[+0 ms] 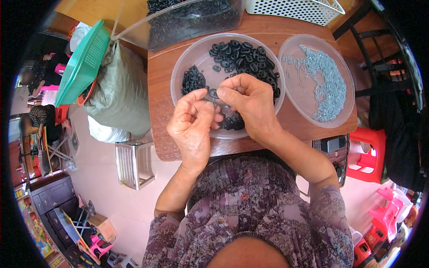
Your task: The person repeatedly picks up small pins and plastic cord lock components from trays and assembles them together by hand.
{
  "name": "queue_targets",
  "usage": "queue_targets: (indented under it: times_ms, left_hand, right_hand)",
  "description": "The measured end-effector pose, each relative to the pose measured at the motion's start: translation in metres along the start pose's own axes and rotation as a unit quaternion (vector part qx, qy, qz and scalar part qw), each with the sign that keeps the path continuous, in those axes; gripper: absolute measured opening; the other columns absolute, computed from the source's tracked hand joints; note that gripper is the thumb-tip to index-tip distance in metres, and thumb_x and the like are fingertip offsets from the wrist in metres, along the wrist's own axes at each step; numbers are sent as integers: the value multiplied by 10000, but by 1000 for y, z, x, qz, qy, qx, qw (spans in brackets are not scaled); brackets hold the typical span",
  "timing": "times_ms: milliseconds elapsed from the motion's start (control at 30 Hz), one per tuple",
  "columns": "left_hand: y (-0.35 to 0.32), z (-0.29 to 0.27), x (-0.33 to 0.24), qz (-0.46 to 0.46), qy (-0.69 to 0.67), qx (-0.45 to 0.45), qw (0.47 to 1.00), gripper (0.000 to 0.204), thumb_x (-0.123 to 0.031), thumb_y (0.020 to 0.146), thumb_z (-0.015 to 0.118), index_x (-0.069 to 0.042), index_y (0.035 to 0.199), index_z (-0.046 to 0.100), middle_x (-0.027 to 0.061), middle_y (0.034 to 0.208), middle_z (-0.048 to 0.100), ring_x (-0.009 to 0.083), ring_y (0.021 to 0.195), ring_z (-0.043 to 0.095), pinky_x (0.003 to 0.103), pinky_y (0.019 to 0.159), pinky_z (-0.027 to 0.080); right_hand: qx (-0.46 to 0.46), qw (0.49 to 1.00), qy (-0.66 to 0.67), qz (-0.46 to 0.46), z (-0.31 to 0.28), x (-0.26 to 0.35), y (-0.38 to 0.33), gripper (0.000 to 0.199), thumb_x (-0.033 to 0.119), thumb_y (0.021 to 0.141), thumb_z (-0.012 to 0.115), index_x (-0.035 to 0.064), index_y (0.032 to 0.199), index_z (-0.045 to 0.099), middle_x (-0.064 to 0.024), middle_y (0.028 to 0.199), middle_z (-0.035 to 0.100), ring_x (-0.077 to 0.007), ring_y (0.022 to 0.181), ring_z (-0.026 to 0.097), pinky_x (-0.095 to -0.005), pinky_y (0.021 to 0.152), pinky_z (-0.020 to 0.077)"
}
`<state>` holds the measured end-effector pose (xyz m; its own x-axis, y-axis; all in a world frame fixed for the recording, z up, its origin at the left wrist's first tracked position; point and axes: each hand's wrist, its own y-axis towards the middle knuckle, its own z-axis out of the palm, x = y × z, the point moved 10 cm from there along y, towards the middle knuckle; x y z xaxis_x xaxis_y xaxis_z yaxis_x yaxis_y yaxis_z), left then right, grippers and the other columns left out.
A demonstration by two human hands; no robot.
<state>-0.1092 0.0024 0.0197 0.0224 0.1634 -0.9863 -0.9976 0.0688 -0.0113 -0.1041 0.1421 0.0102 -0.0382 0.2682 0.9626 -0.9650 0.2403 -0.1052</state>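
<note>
Both my hands meet above a round clear plastic basin on the wooden table. My right hand pinches a small black oval plastic piece between thumb and fingertips. Close beside it, my left hand is closed in a pinch, its fingertips at the piece; whatever small thing they hold is too small to name. Inside the basin, a large heap of black oval pieces with holes lies at the far right. A smaller pile of black parts sits at its left, and more lie partly hidden under my hands.
Right of the basin, a shallow clear tray holds many thin silvery pins. A clear bin of black parts and a white perforated basket stand behind. A stuffed sack, metal stool and red stool flank the table.
</note>
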Motion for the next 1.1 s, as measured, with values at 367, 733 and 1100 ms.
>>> queue_targets:
  times_ms: [367,733,1100]
  left_hand:
    - [3,1,1,-13,-17,5,1000,220,29,836,533,48,1055,524,49,719,590,84,569,553,189,496,440]
    - [3,8,4,-11,-67,24,997,233,1,854,533,71,1075,515,78,750,598,106,578,555,210,499,454]
    - [3,16,0,-14,-121,58,991,266,-21,854,550,90,1096,539,120,893,620,156,640,584,253,574,491]
  right_hand:
    - [42,998,38,-13,4,-3,-1,26,-13,790,569,-40,792,568,-47,705,599,-74,614,555,-215,538,459]
    - [69,996,5,-53,7,3,-3,52,-12,809,559,-44,850,565,-42,692,586,-73,588,550,-216,509,456]
    - [59,970,-156,-179,3,25,-16,318,5,685,701,28,987,602,-9,840,521,-59,696,479,-203,621,417]
